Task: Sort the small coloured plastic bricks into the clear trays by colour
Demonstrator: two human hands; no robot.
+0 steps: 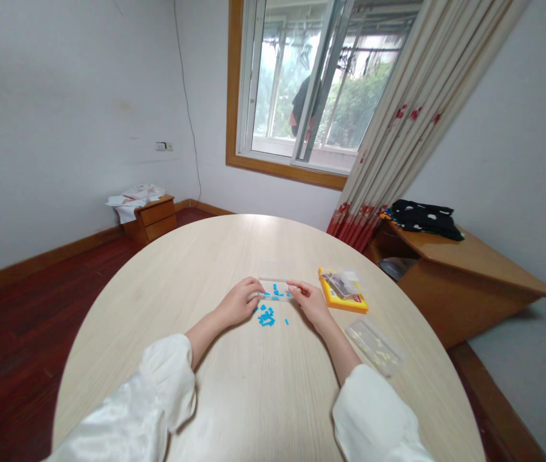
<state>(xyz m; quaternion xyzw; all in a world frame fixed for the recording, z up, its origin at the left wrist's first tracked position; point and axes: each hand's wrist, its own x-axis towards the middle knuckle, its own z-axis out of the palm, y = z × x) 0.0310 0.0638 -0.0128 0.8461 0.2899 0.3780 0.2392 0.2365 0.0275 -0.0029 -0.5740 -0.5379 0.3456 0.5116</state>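
No text legible; red print (357, 298) on yellow box (336, 301) too small.

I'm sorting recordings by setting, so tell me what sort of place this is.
Probably a room in a home: there is a round-edged table, a window with a red-patterned curtain, and a small wooden drawer unit.

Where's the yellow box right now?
In the head view, the yellow box is on the right side of the table, just right of the right hand, with a clear container of pale pieces nearer the camera.
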